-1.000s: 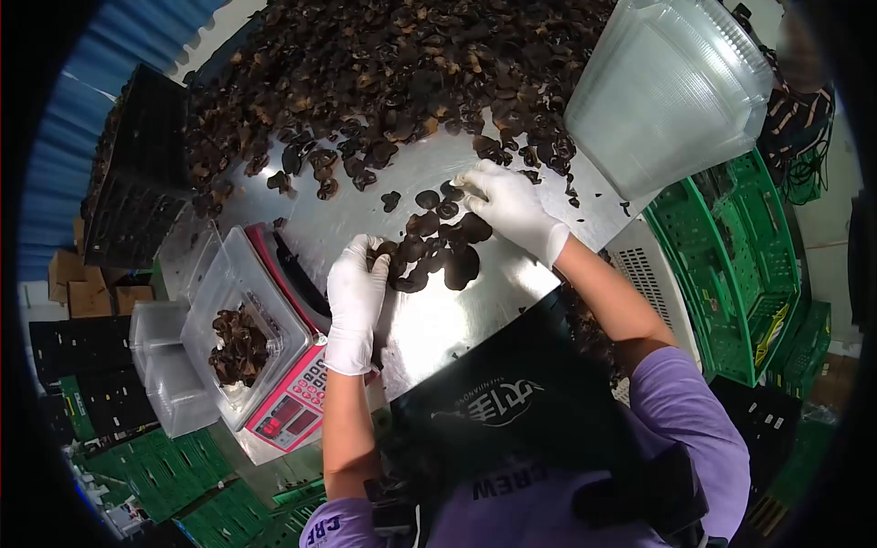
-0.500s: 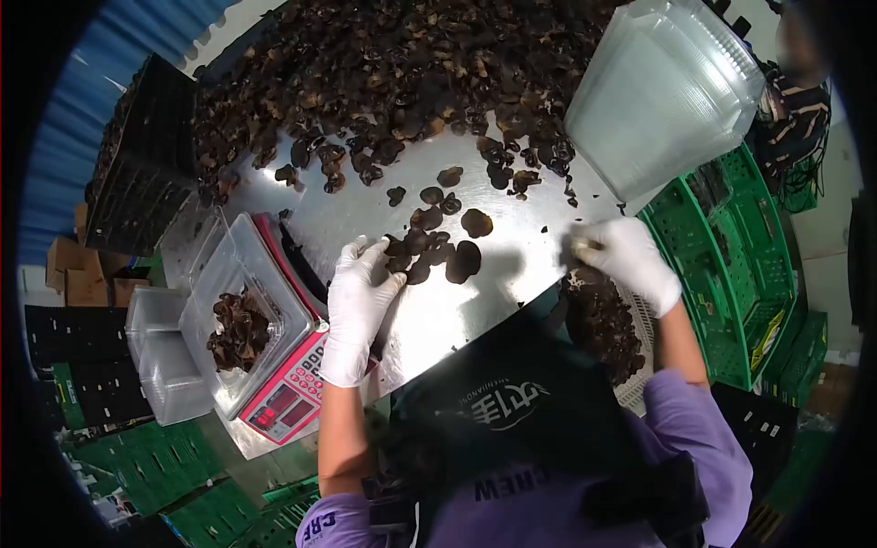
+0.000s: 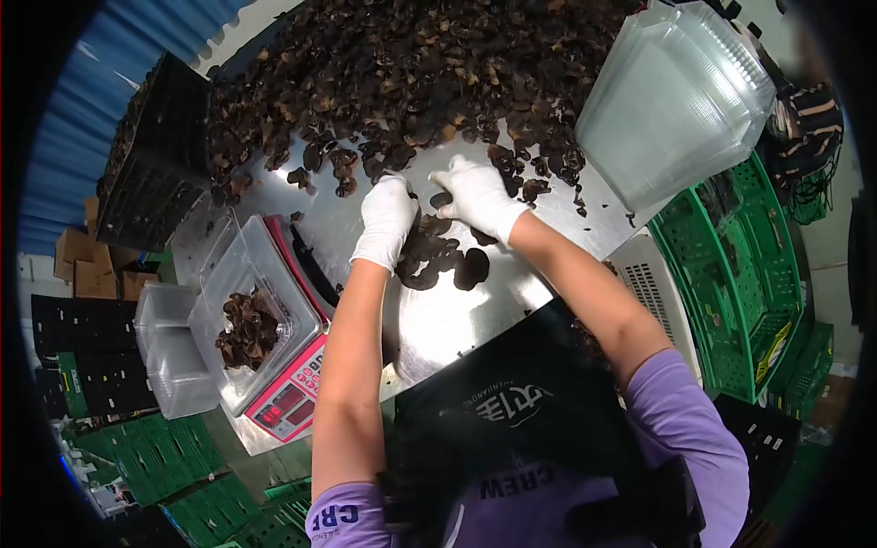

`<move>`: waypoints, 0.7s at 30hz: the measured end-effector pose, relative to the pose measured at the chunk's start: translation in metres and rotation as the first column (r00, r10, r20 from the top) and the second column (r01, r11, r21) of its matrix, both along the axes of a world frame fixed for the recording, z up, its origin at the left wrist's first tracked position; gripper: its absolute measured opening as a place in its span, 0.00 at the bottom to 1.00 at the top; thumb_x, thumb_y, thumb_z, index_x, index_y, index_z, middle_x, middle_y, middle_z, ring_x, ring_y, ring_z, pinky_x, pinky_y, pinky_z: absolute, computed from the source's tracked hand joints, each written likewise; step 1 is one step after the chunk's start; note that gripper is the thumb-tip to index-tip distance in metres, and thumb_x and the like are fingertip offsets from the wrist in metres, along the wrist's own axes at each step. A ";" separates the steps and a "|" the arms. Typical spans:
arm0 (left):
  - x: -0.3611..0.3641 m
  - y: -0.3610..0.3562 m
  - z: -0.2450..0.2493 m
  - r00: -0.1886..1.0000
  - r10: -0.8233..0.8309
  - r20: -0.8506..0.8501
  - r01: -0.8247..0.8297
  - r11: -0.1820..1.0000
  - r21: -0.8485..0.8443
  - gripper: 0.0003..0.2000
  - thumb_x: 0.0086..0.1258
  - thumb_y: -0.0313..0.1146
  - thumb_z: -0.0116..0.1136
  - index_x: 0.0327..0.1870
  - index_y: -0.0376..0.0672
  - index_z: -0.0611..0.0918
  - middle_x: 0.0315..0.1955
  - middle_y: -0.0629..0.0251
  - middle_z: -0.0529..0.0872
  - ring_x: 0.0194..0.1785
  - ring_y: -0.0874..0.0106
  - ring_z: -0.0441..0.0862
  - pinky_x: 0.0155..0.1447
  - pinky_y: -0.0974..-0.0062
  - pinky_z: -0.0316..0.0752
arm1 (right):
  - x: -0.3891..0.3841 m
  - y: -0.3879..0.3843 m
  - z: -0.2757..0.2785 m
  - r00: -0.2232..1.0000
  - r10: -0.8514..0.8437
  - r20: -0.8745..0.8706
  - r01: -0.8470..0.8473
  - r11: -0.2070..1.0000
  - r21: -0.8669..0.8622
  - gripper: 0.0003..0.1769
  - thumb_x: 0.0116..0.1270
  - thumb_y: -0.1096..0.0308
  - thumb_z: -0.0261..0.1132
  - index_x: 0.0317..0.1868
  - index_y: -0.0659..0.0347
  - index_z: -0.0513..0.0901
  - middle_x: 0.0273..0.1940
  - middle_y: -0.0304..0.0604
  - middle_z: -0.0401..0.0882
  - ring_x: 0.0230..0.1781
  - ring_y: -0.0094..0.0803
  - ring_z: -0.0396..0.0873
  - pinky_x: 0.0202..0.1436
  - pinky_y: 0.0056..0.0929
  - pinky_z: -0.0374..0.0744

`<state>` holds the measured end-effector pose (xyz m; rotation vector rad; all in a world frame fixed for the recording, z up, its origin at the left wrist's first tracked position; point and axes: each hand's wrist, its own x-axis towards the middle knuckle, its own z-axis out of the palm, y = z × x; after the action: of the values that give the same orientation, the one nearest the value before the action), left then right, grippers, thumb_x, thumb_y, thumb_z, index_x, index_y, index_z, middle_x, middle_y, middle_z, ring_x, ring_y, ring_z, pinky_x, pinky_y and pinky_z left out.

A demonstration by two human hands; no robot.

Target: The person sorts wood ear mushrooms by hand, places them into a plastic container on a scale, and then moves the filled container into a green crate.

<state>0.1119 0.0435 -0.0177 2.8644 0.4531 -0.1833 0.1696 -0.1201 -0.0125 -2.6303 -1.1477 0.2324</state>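
Dark brown wood ear mushrooms [image 3: 427, 248] lie in a small loose group on the shiny metal table [image 3: 438, 333]. My left hand [image 3: 388, 217], in a white glove, is at the upper left of this group, its fingers bent down and together; what they hold, if anything, is hidden. My right hand [image 3: 482, 198], also gloved, reaches over the group from the right. Its thumb and fingers are apart, with one small mushroom [image 3: 441, 199] lying near the thumb. On the left, a clear plastic box [image 3: 206, 315] with mushrooms in it rests on a red and white scale [image 3: 290, 402].
A large mushroom heap [image 3: 411, 78] covers the far side. Stacked clear tubs [image 3: 671, 110] stand at the upper right, beside green crates [image 3: 731, 265]. A white perforated basket [image 3: 653, 283] is partly behind my right arm. Black crates [image 3: 155, 155] stand at the left.
My right hand has moved from the basket on the right to the mushrooms at the middle. My left hand has moved forward and slightly right. The view has shifted a little.
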 end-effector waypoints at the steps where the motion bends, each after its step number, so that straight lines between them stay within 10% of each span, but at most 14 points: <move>1: -0.002 -0.001 0.001 1.000 0.009 0.029 -0.009 1.000 -0.003 0.13 0.57 0.31 0.64 0.44 0.41 0.82 0.43 0.50 0.83 0.50 0.55 0.82 0.52 0.63 0.77 | 0.001 0.004 -0.008 0.999 0.035 0.011 -0.035 0.999 0.028 0.25 0.55 0.59 0.72 0.55 0.54 0.83 0.48 0.51 0.78 0.49 0.46 0.81 0.50 0.40 0.79; 6: -0.048 -0.003 0.011 0.991 0.027 0.130 -0.010 0.991 -0.132 0.15 0.59 0.32 0.66 0.46 0.37 0.81 0.45 0.51 0.82 0.52 0.53 0.81 0.56 0.63 0.76 | -0.011 -0.023 -0.016 0.994 0.108 -0.028 -0.097 0.961 0.259 0.15 0.57 0.69 0.66 0.46 0.58 0.85 0.45 0.50 0.79 0.43 0.48 0.81 0.48 0.39 0.79; 9: -0.082 -0.004 0.022 0.996 -0.054 0.068 0.079 0.897 -0.434 0.37 0.51 0.43 0.76 0.63 0.37 0.74 0.51 0.48 0.76 0.56 0.51 0.79 0.62 0.62 0.74 | -0.018 -0.046 0.003 0.962 0.147 -0.229 -0.072 0.949 0.306 0.18 0.60 0.62 0.64 0.50 0.56 0.86 0.44 0.47 0.79 0.43 0.46 0.81 0.47 0.40 0.78; 12: -0.093 -0.017 0.037 0.979 -0.186 -0.079 0.156 0.944 -0.292 0.60 0.33 0.51 0.84 0.72 0.37 0.63 0.55 0.45 0.71 0.59 0.48 0.76 0.64 0.61 0.73 | -0.026 -0.066 -0.002 0.982 0.169 -0.087 -0.155 0.977 0.150 0.33 0.55 0.51 0.72 0.60 0.56 0.80 0.48 0.50 0.75 0.49 0.45 0.78 0.50 0.41 0.78; 18: -0.093 -0.047 0.025 0.978 -0.143 -0.152 0.118 0.980 -0.160 0.67 0.28 0.48 0.86 0.75 0.38 0.55 0.57 0.46 0.67 0.61 0.47 0.72 0.63 0.60 0.75 | -0.070 -0.074 0.004 0.994 0.108 -0.021 -0.108 0.994 -0.004 0.66 0.28 0.41 0.83 0.70 0.62 0.66 0.44 0.52 0.72 0.43 0.44 0.79 0.41 0.36 0.82; 21: -0.083 -0.059 0.015 0.994 -0.112 -0.017 0.103 0.957 -0.271 0.64 0.30 0.46 0.86 0.73 0.36 0.56 0.57 0.43 0.67 0.59 0.48 0.71 0.63 0.62 0.75 | -0.076 -0.059 0.003 0.997 0.015 -0.070 -0.013 1.000 0.020 0.68 0.29 0.42 0.83 0.72 0.62 0.63 0.45 0.54 0.72 0.40 0.44 0.80 0.37 0.33 0.82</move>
<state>0.0285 -0.0160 -0.0027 2.6211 0.2553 -0.2871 0.0934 -0.1791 -0.0091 -2.5765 -1.1398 0.3128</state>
